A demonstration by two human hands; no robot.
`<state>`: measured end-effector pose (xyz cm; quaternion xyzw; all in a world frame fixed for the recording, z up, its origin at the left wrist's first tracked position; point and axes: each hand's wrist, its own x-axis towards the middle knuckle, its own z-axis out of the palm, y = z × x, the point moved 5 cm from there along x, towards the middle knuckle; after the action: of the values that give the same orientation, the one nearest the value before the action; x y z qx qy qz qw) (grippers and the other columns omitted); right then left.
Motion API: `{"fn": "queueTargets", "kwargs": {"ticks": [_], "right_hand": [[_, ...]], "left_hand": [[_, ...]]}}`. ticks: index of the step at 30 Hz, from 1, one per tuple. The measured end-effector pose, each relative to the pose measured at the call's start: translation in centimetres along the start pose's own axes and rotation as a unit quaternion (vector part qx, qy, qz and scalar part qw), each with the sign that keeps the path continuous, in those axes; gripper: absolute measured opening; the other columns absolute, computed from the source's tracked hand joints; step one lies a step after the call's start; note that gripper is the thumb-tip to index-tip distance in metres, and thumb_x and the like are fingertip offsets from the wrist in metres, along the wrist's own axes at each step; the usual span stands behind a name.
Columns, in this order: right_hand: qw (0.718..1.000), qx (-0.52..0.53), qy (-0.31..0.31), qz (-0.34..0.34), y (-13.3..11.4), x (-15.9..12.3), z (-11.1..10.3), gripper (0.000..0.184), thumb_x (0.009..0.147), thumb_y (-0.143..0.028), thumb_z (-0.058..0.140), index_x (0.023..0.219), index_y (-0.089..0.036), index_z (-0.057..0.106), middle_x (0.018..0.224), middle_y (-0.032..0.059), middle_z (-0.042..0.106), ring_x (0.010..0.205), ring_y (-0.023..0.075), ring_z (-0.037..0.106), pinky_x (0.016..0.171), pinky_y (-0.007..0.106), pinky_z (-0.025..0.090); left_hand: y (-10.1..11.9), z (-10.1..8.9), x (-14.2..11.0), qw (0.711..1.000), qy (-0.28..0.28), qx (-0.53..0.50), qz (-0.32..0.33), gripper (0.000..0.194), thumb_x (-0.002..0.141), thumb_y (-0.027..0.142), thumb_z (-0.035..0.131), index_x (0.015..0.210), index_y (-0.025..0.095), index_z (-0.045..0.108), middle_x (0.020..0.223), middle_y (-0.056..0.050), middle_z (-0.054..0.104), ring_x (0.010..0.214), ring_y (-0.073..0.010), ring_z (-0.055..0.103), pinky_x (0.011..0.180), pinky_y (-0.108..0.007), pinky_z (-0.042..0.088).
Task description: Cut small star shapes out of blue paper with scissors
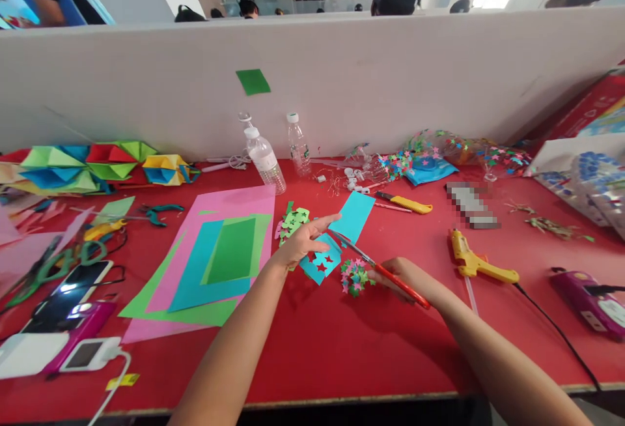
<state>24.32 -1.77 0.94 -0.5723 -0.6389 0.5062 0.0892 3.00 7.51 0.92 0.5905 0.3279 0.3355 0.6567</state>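
Cutting seems in hand: the right hand's [406, 275] grip closes round the scissors [385, 272], blades at the blue paper [355, 215] over the desk [312, 367]. The left hand [305, 241] reaches its edge, perhaps pinching; a clean cut calls for steady paper.

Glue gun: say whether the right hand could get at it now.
Probably not straight away: the right hand holds red-handled scissors, though only bare red table lies between it and the glue gun.
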Motion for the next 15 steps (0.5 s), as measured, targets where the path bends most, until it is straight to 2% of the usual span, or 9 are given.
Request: {"fn": "queueTargets", "kwargs": {"ticks": [3,5,8,11,13,15], "right_hand": [[0.999,0.029,0.010,-0.020,0.4,0.1,-0.5,0.053,0.079,-0.068,0.058,0.062,-0.020,0.046,0.039,-0.0059,0.041,0.036,0.0092,0.042,0.040,0.021,0.030],[0.998,0.054,0.031,-0.011,1.0,0.3,-1.0,0.052,0.080,-0.068,0.057,0.064,-0.019,0.049,0.039,-0.0059,0.043,0.035,0.0089,0.041,0.039,0.021,0.031],[0.992,0.092,0.083,0.012,1.8,1.0,-1.4,0.050,0.079,-0.066,0.059,0.065,-0.019,0.050,0.039,-0.0063,0.043,0.034,0.0088,0.042,0.039,0.021,0.032],[0.981,0.142,0.128,0.026,2.2,1.8,-1.3,0.048,0.080,-0.065,0.057,0.066,-0.019,0.051,0.038,-0.0056,0.046,0.032,0.0083,0.039,0.037,0.021,0.032],[0.972,0.179,0.153,0.014,2.1,2.2,-1.2,0.046,0.079,-0.062,0.058,0.068,-0.018,0.053,0.044,-0.0026,0.054,0.033,0.0084,0.041,0.036,0.021,0.032],[0.960,0.218,0.176,0.004,1.9,2.4,-1.1,0.044,0.079,-0.059,0.058,0.072,-0.016,0.057,0.048,-0.0010,0.058,0.034,0.0087,0.041,0.035,0.022,0.032]], "left_hand": [[-0.5,-1.3,-0.3,0.999,0.039,0.003,-0.020,0.069,0.062,0.010,0.068,0.129,0.027,0.063,0.137,-0.008,0.061,0.117,-0.0244,0.061,0.076,-0.024,0.052],[-0.7,-1.9,-0.5,0.998,0.051,0.023,-0.034,0.068,0.061,0.008,0.066,0.126,0.025,0.065,0.134,-0.008,0.063,0.116,-0.0238,0.062,0.074,-0.023,0.052],[-0.9,-1.9,-0.5,0.997,0.030,0.063,-0.041,0.066,0.059,0.005,0.064,0.121,0.025,0.068,0.134,-0.007,0.064,0.123,-0.0255,0.057,0.092,-0.031,0.050],[-0.7,-1.1,-0.5,0.998,0.006,0.070,-0.007,0.066,0.062,0.007,0.066,0.125,0.028,0.066,0.141,-0.006,0.058,0.136,-0.0268,0.046,0.112,-0.039,0.035],[-0.4,-0.2,-0.5,0.998,-0.011,0.064,0.016,0.067,0.064,0.011,0.068,0.129,0.029,0.063,0.145,-0.005,0.054,0.141,-0.0269,0.040,0.118,-0.041,0.027],[0.0,0.9,-0.6,0.997,-0.036,0.064,0.025,0.068,0.065,0.012,0.069,0.131,0.028,0.062,0.147,-0.006,0.052,0.143,-0.0277,0.038,0.119,-0.042,0.025]]}}
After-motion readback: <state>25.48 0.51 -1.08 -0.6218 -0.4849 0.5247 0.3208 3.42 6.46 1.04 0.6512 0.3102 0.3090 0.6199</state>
